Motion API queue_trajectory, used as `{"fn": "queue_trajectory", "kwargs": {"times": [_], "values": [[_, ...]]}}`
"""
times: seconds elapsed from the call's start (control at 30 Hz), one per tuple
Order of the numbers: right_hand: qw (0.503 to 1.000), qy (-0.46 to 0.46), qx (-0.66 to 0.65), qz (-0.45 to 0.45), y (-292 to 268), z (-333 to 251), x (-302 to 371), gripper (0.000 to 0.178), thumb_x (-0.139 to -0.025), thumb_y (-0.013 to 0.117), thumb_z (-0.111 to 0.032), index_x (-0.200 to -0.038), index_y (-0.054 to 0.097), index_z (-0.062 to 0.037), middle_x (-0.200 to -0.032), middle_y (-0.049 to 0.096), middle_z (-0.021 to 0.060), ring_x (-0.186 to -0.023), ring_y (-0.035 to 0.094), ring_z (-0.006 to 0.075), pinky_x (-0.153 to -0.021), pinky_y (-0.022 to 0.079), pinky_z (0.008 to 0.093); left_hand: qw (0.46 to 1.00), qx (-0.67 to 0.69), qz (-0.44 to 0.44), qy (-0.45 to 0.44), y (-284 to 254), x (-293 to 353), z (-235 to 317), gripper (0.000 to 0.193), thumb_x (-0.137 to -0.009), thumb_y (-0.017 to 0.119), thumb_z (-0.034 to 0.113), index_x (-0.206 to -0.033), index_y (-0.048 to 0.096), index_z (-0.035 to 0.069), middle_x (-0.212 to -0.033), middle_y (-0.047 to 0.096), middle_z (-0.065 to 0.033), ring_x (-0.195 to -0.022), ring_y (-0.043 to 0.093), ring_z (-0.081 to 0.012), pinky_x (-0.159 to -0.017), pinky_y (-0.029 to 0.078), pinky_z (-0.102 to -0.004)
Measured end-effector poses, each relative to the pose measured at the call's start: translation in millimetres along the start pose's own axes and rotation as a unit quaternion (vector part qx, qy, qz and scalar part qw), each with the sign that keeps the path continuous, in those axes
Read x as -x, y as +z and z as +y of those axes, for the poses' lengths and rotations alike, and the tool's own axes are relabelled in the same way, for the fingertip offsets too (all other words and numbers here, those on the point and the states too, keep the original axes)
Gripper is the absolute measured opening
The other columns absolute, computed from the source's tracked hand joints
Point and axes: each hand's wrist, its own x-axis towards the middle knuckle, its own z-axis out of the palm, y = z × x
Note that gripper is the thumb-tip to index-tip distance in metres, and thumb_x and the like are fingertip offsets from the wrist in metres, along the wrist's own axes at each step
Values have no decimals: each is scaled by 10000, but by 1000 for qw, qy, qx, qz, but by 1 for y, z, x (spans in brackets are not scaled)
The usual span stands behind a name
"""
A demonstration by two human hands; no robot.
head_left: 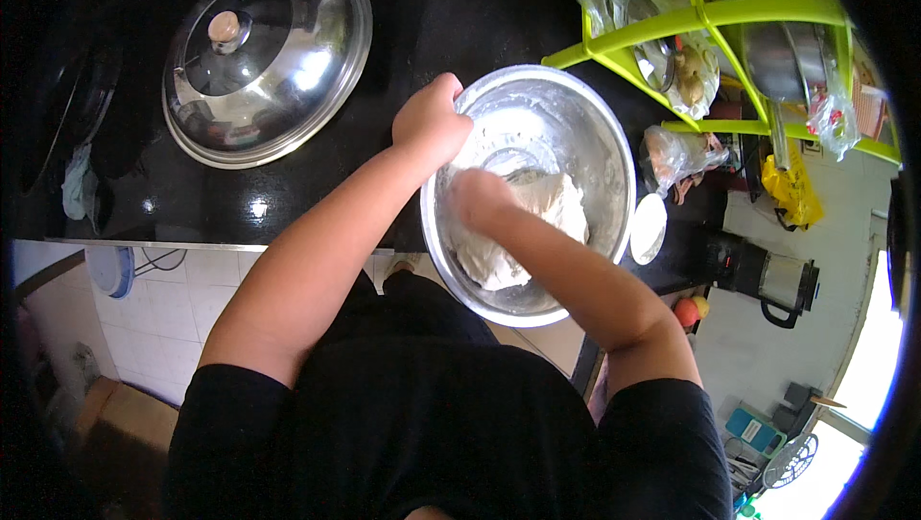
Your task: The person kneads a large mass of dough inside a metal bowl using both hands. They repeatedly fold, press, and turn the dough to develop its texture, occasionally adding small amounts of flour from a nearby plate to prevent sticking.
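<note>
A wide stainless steel bowl [614, 175] sits at the counter's front edge, its inside smeared with white flour. In its lower part lies a lump of white dough [561, 208] with a rough, uneven surface. My left hand [434, 122] is closed on the bowl's left rim. Inside the bowl, my right hand [480, 201] presses at the left side of the dough; it is smeared by motion, and its fingers do not show clearly.
A large glass-and-steel lid [326, 69] with a round knob rests on the black counter [441, 2] at left. Right of the bowl are a small white dish [649, 229], plastic bags [676, 155] and a green rack [633, 37]. A blender-like jug [785, 282] stands farther right.
</note>
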Motion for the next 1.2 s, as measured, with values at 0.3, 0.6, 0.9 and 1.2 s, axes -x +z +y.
{"fn": "queue_trajectory", "kwargs": {"times": [0.3,0.6,0.9,1.2], "values": [[987,160,-12,10,-38,106,9,308,-856,503,-240,-905,656,22,-933,650,207,-927,634,318,-809,508,385,1000,-6,-6,15,-2,2,2,274,-730,566,108,-998,557,49,-974,637,-156,-941,596,-343,-794,461,-414],[994,-50,-67,-76,-34,52,17,329,-886,476,-338,-997,660,-88,-1038,640,140,-915,614,315,-849,471,398,998,-39,-12,50,0,-11,-3,258,-701,610,118,-949,556,75,-886,638,-144,-842,617,-323,-722,469,-404],[947,74,-287,128,-11,50,-19,258,-793,608,-267,-911,661,-44,-846,650,187,-831,630,331,-781,478,415,997,-61,-35,44,-4,-8,3,279,-717,609,121,-987,558,74,-937,639,-144,-892,615,-314,-752,471,-398],[975,-50,-207,65,-15,55,-17,151,-741,567,-132,-840,669,-82,-850,658,148,-791,627,287,-751,491,367,997,-46,-31,49,-1,-10,2,272,-717,603,129,-978,570,63,-945,638,-149,-898,611,-317,-754,470,-397]]}}
